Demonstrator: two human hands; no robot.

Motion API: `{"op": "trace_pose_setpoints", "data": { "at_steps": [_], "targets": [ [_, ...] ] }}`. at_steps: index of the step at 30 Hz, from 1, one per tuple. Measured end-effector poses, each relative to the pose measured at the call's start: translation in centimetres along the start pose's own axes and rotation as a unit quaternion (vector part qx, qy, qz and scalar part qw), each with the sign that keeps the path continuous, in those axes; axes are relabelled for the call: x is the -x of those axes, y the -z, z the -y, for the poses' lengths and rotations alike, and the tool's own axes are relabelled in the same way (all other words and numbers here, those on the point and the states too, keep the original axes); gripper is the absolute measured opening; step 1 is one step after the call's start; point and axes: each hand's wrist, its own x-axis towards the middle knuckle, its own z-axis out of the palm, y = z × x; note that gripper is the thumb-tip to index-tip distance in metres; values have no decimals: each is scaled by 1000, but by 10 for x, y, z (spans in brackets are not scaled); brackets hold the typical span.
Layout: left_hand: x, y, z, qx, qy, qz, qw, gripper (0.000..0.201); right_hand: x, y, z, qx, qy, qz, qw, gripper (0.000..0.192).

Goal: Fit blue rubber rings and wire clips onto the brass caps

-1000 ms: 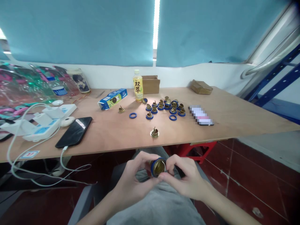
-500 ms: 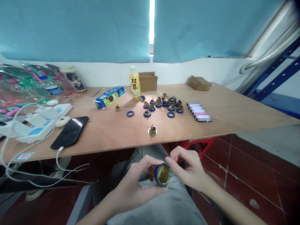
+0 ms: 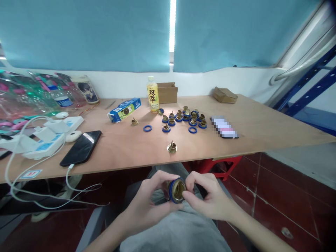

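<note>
Over my lap, my left hand grips a brass-coloured metal cap with its hollow mouth turned toward the right. A blue ring encircles the cap just behind its rim. My right hand is closed at the right edge of that rim, thumb at the mouth and the index finger bent beside it. Directly ahead on the table stands a brass piece without a ring, its lid flap raised. A cluster of similar pieces with blue rings lies farther back.
Two loose blue rings, a left one and a right one, lie on the wooden table. Around them are a drink bottle, a blue carton, a phone, a charging black phone and a power strip.
My right hand has come down and left, from above the cap's edge onto its rim. The cap has moved slightly left and up in my left hand. The view has shifted a little.
</note>
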Motion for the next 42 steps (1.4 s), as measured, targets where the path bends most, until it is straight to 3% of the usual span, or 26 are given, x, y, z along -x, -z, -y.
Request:
{"op": "trace_pose_setpoints", "data": {
  "at_steps": [8, 16, 24, 34, 42],
  "targets": [
    [-2, 1, -1, -16, -13, -2, 1000, 41, -1, -3, 1, -65, -123, 58, 989, 15],
    [0, -2, 0, -12, -13, -3, 1000, 42, 2, -10, -6, -81, -159, 71, 981, 19],
    [1, 0, 3, -29, -13, 13, 999, 48, -6, -3, 1, -33, -168, 129, 977, 25],
    [-1, -4, 8, -92, -5, -14, 996, 41, 2, 0, 1, 67, -135, 83, 985, 27],
    [0, 1, 6, -112, -13, -27, 993, 38, -2, 5, 7, 35, -128, 130, 983, 23]
  ]
}}
